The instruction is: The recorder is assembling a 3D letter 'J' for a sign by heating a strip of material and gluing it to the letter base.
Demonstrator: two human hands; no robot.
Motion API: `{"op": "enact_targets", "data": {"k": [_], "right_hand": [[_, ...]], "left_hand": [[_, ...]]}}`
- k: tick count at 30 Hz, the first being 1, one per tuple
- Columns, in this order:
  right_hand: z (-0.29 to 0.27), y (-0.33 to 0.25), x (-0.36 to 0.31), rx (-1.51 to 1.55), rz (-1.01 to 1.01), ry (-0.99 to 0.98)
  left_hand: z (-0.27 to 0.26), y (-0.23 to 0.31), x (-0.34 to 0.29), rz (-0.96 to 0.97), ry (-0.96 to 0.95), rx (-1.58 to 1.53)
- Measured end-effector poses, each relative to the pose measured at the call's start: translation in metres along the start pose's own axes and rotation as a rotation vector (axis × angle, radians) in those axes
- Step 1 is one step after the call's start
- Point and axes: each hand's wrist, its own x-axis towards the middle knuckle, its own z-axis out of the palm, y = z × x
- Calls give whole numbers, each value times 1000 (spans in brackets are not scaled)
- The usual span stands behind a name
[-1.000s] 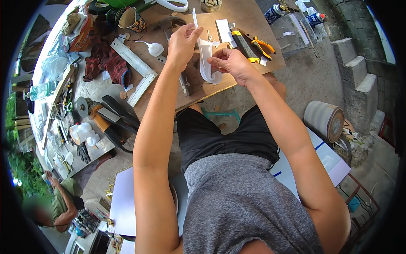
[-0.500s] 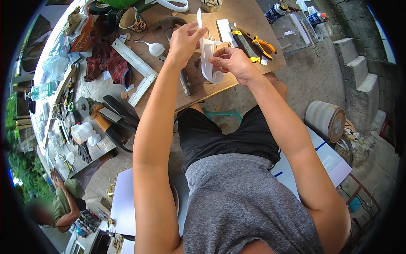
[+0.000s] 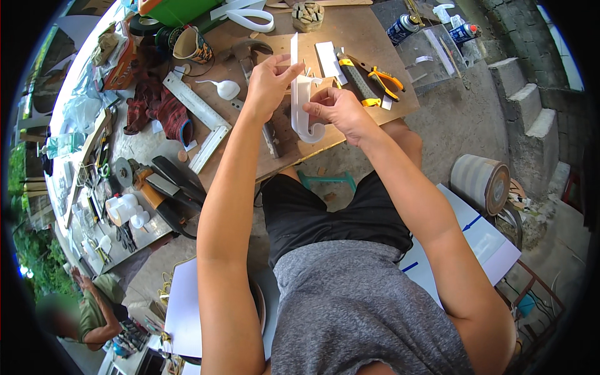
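Above the near part of the wooden tabletop, both hands hold a white plastic strip (image 3: 300,109) whose lower end curls to the right like a hook. My left hand (image 3: 269,84) pinches its upper part, thumb pressed against the edge. On the other side, my right hand (image 3: 340,112) grips the strip lower down between thumb and fingers. Behind my left hand lies a hammer (image 3: 247,53), its shaft partly covered by the hand and forearm. Just past my right hand are a black-and-yellow cutter knife (image 3: 357,78), orange-handled pliers (image 3: 387,81) and a flat white piece (image 3: 328,60).
Left on the table are a metal square (image 3: 194,100), a white squeeze bottle (image 3: 227,89) and a dark red glove (image 3: 169,109). An angle grinder (image 3: 153,187) rests farther left. Spray cans (image 3: 403,29) stand at the far right; concrete steps (image 3: 519,94) rise beyond. Another person (image 3: 97,306) is at lower left.
The whole view has shifted slightly, so the table and hands appear lower. Both hands keep hold of the white strip, with little change in grip.
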Motion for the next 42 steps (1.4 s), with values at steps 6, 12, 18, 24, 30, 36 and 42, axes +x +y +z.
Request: {"op": "enact_targets", "data": {"k": [6,12,18,24,30,36,42], "right_hand": [[3,0,-3,-9,-28,22],[6,2,-7,38,-45,36],[0,5,-6,59,-36,31],[-3,2,-6,65,-29,36],[-7,-3,-7,15,6,43],[-4,-7,-7,3,34,46],[-2,-10,-6,-31,56,50]], "left_hand": [[-3,0,2,0,-50,-4],[-2,0,3,-11,-65,1],[3,4,3,8,-72,34],[4,-5,11,9,-60,61],[9,1,12,86,-55,119],[13,-2,14,101,-32,138],[13,-11,18,36,-30,87]]}}
